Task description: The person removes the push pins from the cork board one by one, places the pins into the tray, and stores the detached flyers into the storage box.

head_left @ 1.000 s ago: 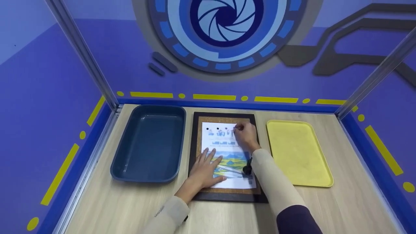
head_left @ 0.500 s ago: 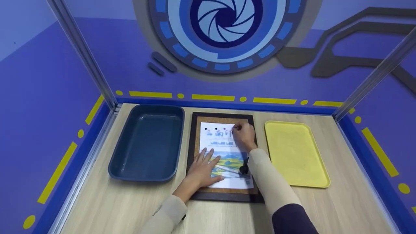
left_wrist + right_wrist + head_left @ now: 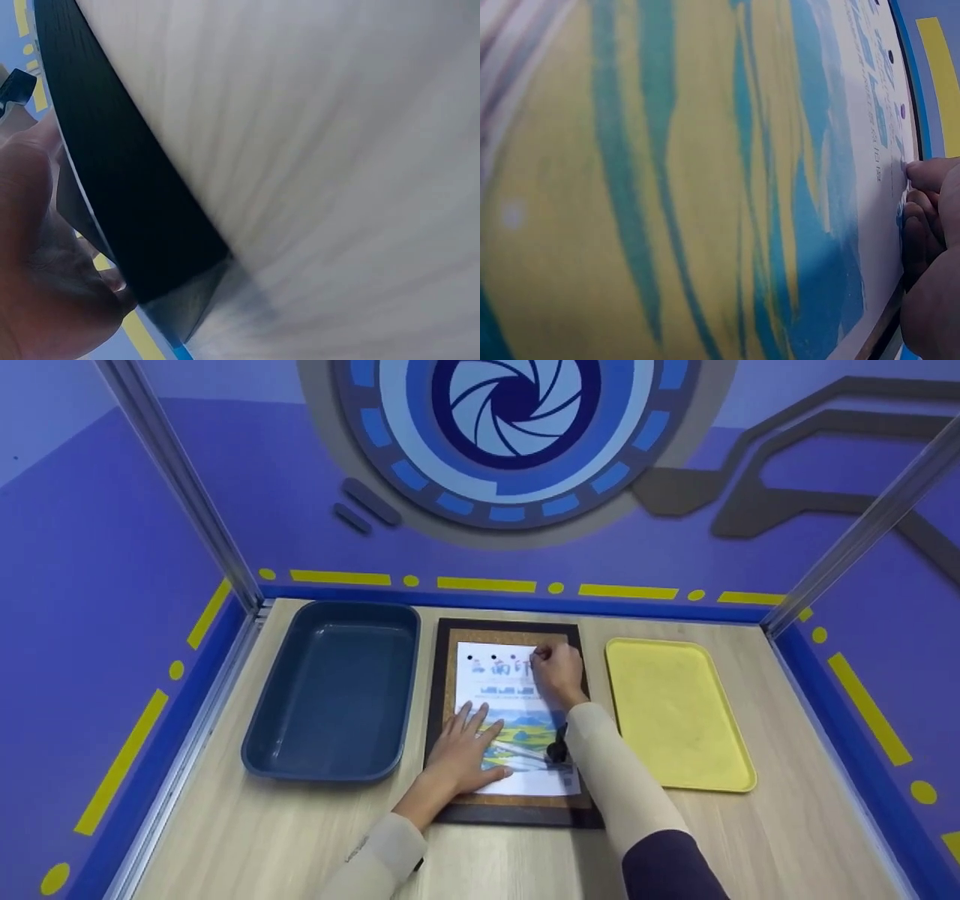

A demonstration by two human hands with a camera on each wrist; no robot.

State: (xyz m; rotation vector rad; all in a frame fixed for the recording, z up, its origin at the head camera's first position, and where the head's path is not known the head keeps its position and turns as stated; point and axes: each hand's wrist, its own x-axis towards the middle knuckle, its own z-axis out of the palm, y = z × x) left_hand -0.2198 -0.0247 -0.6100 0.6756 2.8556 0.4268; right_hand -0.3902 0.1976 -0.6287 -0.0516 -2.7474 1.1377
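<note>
A framed cork board [image 3: 510, 816] lies on the table with a printed sheet [image 3: 487, 786] on it, showing a landscape and large characters. Along the sheet's top edge sit two black pushpins [image 3: 493, 657] and a purple pushpin [image 3: 513, 657]. My left hand [image 3: 459, 751] rests on the sheet's lower left, its fingers straight and spread. At the top right of the sheet, my right hand [image 3: 561, 670] pinches what looks like another pushpin, mostly hidden by the fingertips. In the right wrist view its fingers [image 3: 930, 176] are curled against the sheet's edge.
To the left of the board stands a deep dark-blue tray [image 3: 259, 765]. A flat yellow tray [image 3: 679, 712] lies on the right. Blue printed walls [image 3: 480, 562] bound the wooden table [image 3: 517, 862] behind and at both sides.
The whole view has shifted slightly, so everything appears a little further left. Both hands keep their places on the sheet.
</note>
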